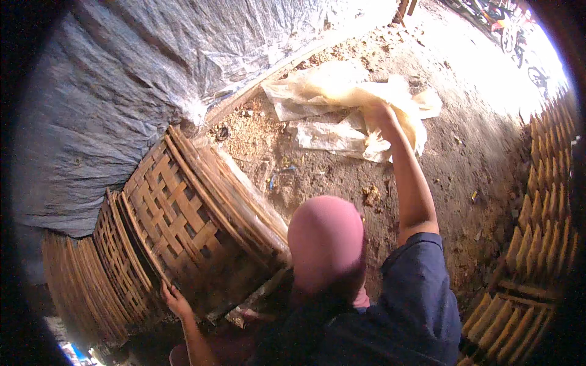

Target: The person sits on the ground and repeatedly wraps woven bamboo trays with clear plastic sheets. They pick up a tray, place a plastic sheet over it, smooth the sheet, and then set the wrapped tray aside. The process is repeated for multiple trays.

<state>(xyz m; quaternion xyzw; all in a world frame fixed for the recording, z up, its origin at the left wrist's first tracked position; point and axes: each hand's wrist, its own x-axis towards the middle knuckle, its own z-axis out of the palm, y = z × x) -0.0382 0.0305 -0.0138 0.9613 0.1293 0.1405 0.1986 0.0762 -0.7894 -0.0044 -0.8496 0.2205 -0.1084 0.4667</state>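
My left hand (175, 299) grips the lower edge of a woven bamboo panel (167, 201), which leans on its side among others like it. Thin wooden strips frame the panel's edges. Over the dirt floor my right arm reaches far forward, and my right hand (381, 112) is on a crumpled, whitish translucent plastic sheet (332, 136). Strong light washes out that hand, and its fingertips are hidden in the folds. Between my arms rises a rounded form in pink cloth (327, 242), apparently my bent knee.
A grey-blue tarpaulin (105, 105) hangs behind the panels at the left. More stacked panels (82, 288) stand at the lower left. Pale crumbs (249, 130) and small litter dot the dirt floor (458, 183). Rows of pointed tan pieces (545, 215) line the right. Motorcycles (508, 34) stand beyond.
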